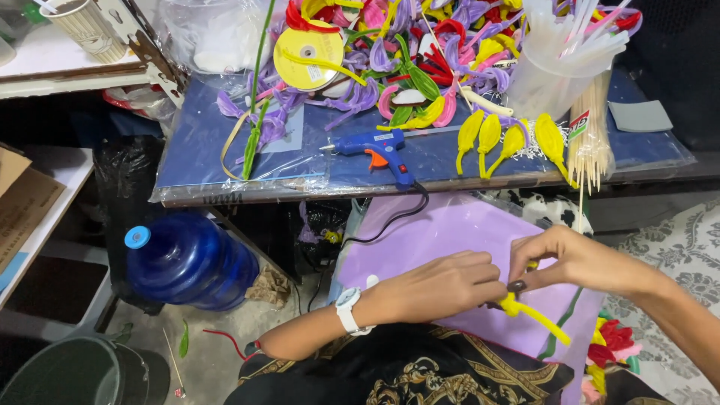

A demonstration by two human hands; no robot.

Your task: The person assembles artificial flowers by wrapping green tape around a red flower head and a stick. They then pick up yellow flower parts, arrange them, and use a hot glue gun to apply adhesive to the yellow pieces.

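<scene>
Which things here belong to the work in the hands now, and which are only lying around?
In use:
left hand and right hand, pinching the yellow chenille stem
purple sheet beneath them

Lying about:
blue glue gun on the blue table
yellow ribbon spool
bundle of wooden skewers
blue water jug on the floor

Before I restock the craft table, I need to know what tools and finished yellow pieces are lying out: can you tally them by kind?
Yellow petal shapes laid in a row on the table: 4
Yellow piece in both hands: 1
Blue glue gun: 1
Yellow ribbon spool: 1
Bundle of wooden skewers: 1
Total: 8
</scene>
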